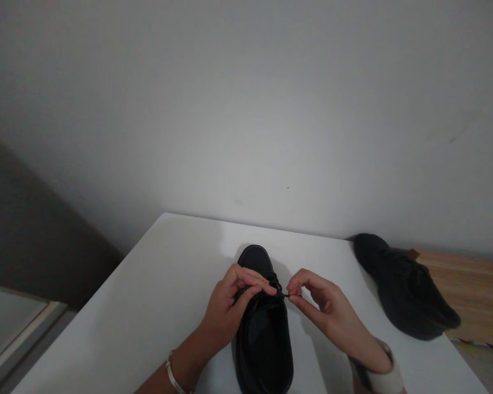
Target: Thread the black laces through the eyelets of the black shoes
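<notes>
A black lace-up shoe [263,334] lies on the white table [164,284] with its toe pointing away from me. My left hand [230,306] rests over the shoe's lacing area, fingers pinched on the black lace [276,283]. My right hand [324,306] is just to the right of the shoe, thumb and forefinger pinched on the lace's end. A silver bracelet [173,376] sits on my left wrist, a pale cuff or band on my right.
A second black shoe [406,287] lies at the table's right edge, partly over a wooden surface [468,284]. A plain white wall rises behind the table. To the left the table edge drops to a dark floor.
</notes>
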`<state>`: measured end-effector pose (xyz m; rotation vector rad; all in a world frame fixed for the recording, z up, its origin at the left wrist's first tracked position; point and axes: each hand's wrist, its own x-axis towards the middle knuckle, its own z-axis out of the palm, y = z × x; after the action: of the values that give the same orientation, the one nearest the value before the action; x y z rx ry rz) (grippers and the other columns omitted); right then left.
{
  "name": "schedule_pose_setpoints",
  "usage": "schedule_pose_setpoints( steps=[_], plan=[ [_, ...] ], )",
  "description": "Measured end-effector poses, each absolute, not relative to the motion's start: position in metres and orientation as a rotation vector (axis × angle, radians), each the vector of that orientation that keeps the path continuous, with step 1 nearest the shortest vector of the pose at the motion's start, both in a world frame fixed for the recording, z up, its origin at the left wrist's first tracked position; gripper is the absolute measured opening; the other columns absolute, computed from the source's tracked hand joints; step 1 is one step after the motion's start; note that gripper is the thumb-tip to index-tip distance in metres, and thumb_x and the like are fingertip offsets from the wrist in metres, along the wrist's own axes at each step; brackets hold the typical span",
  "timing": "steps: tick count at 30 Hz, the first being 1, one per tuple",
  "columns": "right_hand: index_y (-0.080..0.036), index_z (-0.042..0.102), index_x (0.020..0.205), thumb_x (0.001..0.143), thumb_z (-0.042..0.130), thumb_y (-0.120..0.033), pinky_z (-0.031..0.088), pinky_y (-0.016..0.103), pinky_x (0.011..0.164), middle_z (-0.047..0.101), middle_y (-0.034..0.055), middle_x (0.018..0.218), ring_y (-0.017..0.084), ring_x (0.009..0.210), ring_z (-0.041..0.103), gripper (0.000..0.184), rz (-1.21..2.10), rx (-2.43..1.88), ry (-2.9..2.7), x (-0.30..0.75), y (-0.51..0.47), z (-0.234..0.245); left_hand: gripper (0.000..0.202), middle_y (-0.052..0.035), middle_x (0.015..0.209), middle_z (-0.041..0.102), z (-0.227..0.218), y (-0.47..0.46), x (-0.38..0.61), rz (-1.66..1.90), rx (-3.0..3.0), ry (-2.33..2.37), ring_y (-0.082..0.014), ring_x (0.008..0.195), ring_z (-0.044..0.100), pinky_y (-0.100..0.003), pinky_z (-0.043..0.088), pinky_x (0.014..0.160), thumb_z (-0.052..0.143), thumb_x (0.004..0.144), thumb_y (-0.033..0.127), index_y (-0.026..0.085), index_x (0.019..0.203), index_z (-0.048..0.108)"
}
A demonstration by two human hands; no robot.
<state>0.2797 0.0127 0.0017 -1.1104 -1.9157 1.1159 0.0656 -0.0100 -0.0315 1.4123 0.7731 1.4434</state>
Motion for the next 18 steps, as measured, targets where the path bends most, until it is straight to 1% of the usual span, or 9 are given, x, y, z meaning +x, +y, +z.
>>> schedule_pose_setpoints(
  steps=[5,8,11,15,18],
  plan=[
    [-0.022,0.062,0.086,0.092,0.062,-0.029,0.045,0.028,0.074,0.063,0.0011,0.082,0.017,0.081,0.059,0.010,1.159,-1.110,-1.913,0.280,0.012,0.003,0.012,-0.0021,0.080,0.075,-0.026,-0.008,0.065,1.475,1.337,0.792,-0.0160,0.087,0.067,-0.032,0.051,0.085,0.054,0.097,0.017,0.020,0.086,0.051],
    [-0.022,0.064,0.084,0.090,0.066,-0.030,0.046,0.028,0.072,0.063,0.0010,0.081,0.016,0.079,0.059,0.010,1.148,-1.081,-1.861,0.279,0.013,0.001,0.010,-0.0004,0.075,0.072,-0.023,-0.007,0.063,1.448,1.291,0.845,-0.0157,0.079,0.067,-0.031,0.051,0.079,0.054,0.096,0.018,0.020,0.086,0.052],
    [-0.022,0.066,0.085,0.087,0.071,-0.030,0.048,0.027,0.070,0.065,0.0008,0.080,0.016,0.077,0.060,0.009,1.114,-1.009,-1.750,0.273,0.014,-0.005,0.006,0.0012,0.072,0.069,-0.023,-0.008,0.063,1.359,1.307,0.957,-0.0148,0.072,0.065,-0.029,0.048,0.075,0.058,0.091,0.018,0.020,0.086,0.055],
    [-0.024,0.067,0.086,0.085,0.073,-0.024,0.049,0.025,0.068,0.067,-0.0003,0.079,0.015,0.075,0.061,0.006,1.038,-0.864,-1.636,0.258,0.010,-0.012,0.008,0.0050,0.063,0.067,-0.025,-0.008,0.064,1.279,1.327,1.075,-0.0141,0.067,0.063,-0.028,0.046,0.074,0.065,0.084,0.018,0.021,0.089,0.059],
    [-0.026,0.067,0.089,0.087,0.070,-0.016,0.049,0.027,0.068,0.067,-0.0007,0.081,0.015,0.077,0.061,0.010,0.969,-0.757,-1.628,0.248,0.003,-0.014,0.004,0.0037,0.063,0.069,-0.025,-0.008,0.063,1.244,1.448,1.073,-0.0147,0.066,0.064,-0.028,0.046,0.074,0.068,0.084,0.019,0.020,0.085,0.064]
  ],
)
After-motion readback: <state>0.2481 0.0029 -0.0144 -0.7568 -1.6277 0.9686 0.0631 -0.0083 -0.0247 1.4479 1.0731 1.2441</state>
